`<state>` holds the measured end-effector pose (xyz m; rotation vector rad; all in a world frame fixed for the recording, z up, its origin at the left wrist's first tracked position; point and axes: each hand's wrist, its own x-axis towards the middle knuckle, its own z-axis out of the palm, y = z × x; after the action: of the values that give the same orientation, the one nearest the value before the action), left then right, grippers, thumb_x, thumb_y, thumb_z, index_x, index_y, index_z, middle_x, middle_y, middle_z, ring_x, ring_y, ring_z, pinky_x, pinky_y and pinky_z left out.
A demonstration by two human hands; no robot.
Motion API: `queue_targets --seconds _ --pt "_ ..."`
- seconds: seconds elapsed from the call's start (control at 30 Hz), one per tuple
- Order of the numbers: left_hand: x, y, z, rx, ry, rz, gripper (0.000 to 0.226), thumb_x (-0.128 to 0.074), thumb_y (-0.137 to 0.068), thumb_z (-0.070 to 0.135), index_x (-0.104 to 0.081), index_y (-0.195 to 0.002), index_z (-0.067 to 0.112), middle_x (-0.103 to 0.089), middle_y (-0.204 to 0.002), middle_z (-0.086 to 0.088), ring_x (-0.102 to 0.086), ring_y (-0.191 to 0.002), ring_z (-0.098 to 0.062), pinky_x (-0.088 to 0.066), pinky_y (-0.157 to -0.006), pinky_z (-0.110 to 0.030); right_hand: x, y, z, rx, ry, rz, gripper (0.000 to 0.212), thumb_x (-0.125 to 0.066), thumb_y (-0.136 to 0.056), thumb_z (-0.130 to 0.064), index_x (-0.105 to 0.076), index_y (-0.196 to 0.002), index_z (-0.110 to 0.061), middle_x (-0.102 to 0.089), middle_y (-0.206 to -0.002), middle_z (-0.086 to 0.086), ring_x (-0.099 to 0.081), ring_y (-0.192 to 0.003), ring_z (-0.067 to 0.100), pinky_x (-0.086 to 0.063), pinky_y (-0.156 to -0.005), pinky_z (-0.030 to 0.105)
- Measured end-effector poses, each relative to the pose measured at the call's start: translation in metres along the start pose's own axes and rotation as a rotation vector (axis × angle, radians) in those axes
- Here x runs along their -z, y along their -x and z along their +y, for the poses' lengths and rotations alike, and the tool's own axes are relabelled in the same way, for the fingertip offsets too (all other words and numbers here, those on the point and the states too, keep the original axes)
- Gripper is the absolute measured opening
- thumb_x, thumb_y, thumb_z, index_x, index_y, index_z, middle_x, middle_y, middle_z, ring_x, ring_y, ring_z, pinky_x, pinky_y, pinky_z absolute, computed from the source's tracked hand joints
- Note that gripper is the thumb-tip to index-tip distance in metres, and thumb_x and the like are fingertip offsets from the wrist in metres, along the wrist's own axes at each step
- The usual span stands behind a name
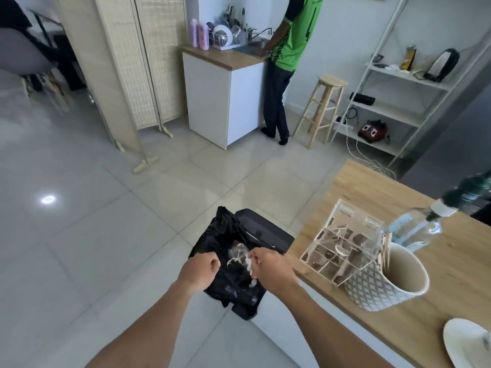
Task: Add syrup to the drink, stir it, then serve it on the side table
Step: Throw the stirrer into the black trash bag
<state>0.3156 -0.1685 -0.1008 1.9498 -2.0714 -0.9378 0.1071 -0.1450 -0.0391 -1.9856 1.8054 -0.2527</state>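
Note:
Both my hands reach over a black bin lined with a black plastic bag [233, 282] on the floor beside the wooden counter [441, 261]. My left hand [200, 270] is closed in a fist on the bag's edge. My right hand [271, 266] is closed around a crumpled white scrap [249, 261] above the bag's mouth. No drink glass or syrup is clearly visible. A dark green bottle [467, 193] and a clear plastic bottle [414, 229] lie at the counter's right.
On the counter stand a clear acrylic organiser [342, 243], a patterned cup [390, 282] with wooden sticks and a white plate [467, 343]. A person in a green shirt [292, 35] stands at the sink. A wooden stool [322, 110], white shelves [393, 83] and a folding screen [132, 62] lie beyond.

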Motion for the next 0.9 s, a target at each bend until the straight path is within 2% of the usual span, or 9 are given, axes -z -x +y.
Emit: queue_targets --seconds 0.1,0.2,0.33,0.47,0.6,0.67,0.8,0.9 --pt "-0.007 -0.009 -0.01 -0.008 0.023 -0.027 0.025 -0.038 -0.099 0.027 -0.063 -0.097 0.028 -0.072 -0.082 0.006 -0.067 -0.077 -0.018 -0.055 -0.073 -0.037 -0.019 -0.012 0.0 -0.027 0.075 -0.057 0.024 -0.041 -0.099 -0.028 -0.063 -0.109 -0.025 -0.071 -0.105 -0.001 -0.067 -0.091 0.022 -0.052 -0.073 0.034" --pt "-0.013 -0.018 -0.022 0.003 0.042 -0.057 0.025 -0.037 -0.1 0.028 -0.062 -0.1 0.026 -0.072 -0.084 0.006 -0.066 -0.077 -0.018 -0.055 -0.075 -0.036 -0.031 -0.028 0.001 -0.059 0.096 -0.104 0.024 -0.04 -0.1 -0.027 -0.063 -0.11 -0.025 -0.071 -0.107 -0.001 -0.066 -0.095 0.024 -0.05 -0.076 0.036" --pt "-0.016 -0.035 -0.033 0.01 0.043 -0.085 0.025 -0.037 -0.1 0.027 -0.062 -0.1 0.025 -0.072 -0.087 0.004 -0.067 -0.081 -0.02 -0.055 -0.077 -0.037 -0.037 -0.061 0.002 -0.075 0.1 -0.104 0.027 -0.04 -0.1 -0.024 -0.065 -0.111 -0.025 -0.071 -0.108 0.001 -0.066 -0.097 0.024 -0.054 -0.08 0.037" --pt "-0.023 -0.051 -0.041 0.049 0.076 -0.085 0.026 -0.035 -0.1 0.022 -0.058 -0.111 0.024 -0.072 -0.092 0.0 -0.064 -0.082 -0.021 -0.053 -0.077 -0.038 -0.043 -0.097 0.003 -0.081 0.128 -0.068 0.028 -0.039 -0.101 -0.023 -0.063 -0.116 -0.022 -0.069 -0.112 0.0 -0.063 -0.102 0.024 -0.053 -0.082 0.039" --pt "-0.031 -0.058 -0.052 0.093 0.081 -0.105 0.031 -0.036 -0.098 0.019 -0.053 -0.123 0.021 -0.072 -0.094 -0.002 -0.066 -0.086 -0.023 -0.054 -0.079 -0.04 -0.053 -0.117 0.005 -0.113 0.22 -0.162 0.042 -0.042 -0.099 -0.013 -0.046 -0.139 -0.023 -0.058 -0.133 0.004 -0.055 -0.119 0.027 -0.051 -0.09 0.041" --pt "-0.035 -0.058 -0.057 0.107 0.058 -0.127 0.031 -0.036 -0.098 0.02 -0.051 -0.126 0.021 -0.071 -0.099 -0.004 -0.065 -0.088 -0.024 -0.054 -0.08 -0.04 -0.059 -0.113 0.009 -0.129 0.308 -0.23 0.048 -0.043 -0.098 -0.013 -0.039 -0.145 -0.021 -0.051 -0.141 0.004 -0.049 -0.127 0.027 -0.047 -0.096 0.041" --pt "-0.042 -0.057 -0.056 0.11 0.038 -0.158 0.03 -0.037 -0.099 0.023 -0.052 -0.125 0.02 -0.069 -0.107 -0.005 -0.065 -0.093 -0.026 -0.052 -0.082 -0.038 -0.068 -0.098 0.018 -0.134 0.354 -0.303 0.039 -0.039 -0.1 -0.021 -0.049 -0.137 -0.015 -0.055 -0.135 0.009 -0.054 -0.12 0.029 -0.047 -0.095 0.041" --pt "-0.042 -0.059 -0.045 0.085 0.029 -0.142 0.025 -0.039 -0.099 0.025 -0.056 -0.116 0.02 -0.07 -0.101 -0.003 -0.064 -0.094 -0.027 -0.051 -0.079 -0.037 -0.067 -0.093 0.023 -0.154 0.312 -0.276 0.033 -0.034 -0.101 -0.024 -0.059 -0.119 -0.014 -0.064 -0.118 0.01 -0.065 -0.101 0.03 -0.05 -0.079 0.038"
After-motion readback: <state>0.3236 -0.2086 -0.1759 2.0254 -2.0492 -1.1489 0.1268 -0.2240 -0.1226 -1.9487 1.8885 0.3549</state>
